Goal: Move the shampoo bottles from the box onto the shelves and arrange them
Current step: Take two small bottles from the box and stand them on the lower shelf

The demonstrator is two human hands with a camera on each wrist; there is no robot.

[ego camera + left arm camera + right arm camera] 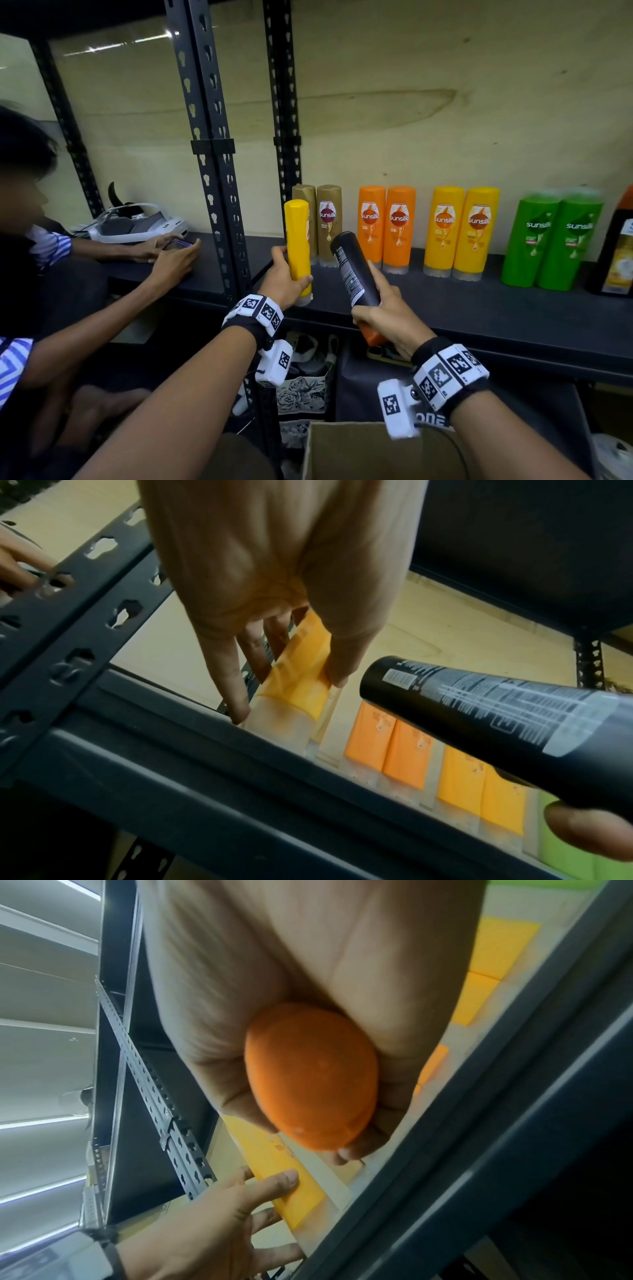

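Stockroom or shop back room, black slotted-steel shelving (pixel 219 192) against a bare plywood wall (pixel 428 102), Sunsilk shampoo bottles (pixel 459 233) ranked in colour pairs along the shelf (pixel 479 308), open cardboard box (pixel 342 452) near, a seated person (pixel 41 267) with a phone at left.

A yellow bottle (pixel 298 250) is held upright, clear cap down, at the shelf (pixel 445 308) edge; a black bottle (pixel 354 270) tilts, orange cap toward the box (pixel 359 452). Eight more bottles (pixel 445 233) stand in pairs.
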